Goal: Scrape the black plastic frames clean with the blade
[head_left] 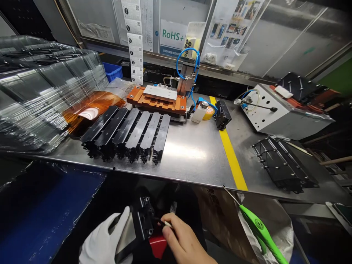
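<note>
Gloved left hand (106, 240) grip closed around black part (139, 223); bare right hand (183, 242) pinches thin stick (165, 222), tip touching part's right edge.

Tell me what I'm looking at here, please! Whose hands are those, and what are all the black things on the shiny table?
The picture comes from a camera worn on a person's head, so you look down just as they do. At the bottom are that person's two hands. The left hand wears a white glove and holds a flat black plastic part. The right hand is bare, and its fingers pinch a thin little stick against the part's edge.

Above is a shiny metal table with a yellow stripe. Six more black parts lie side by side on it. Behind them sits an orange holder with blue hoses, plus a small white bottle. Clear plastic trays are stacked on the left, and a green-handled tool pokes out at the bottom right.
</note>
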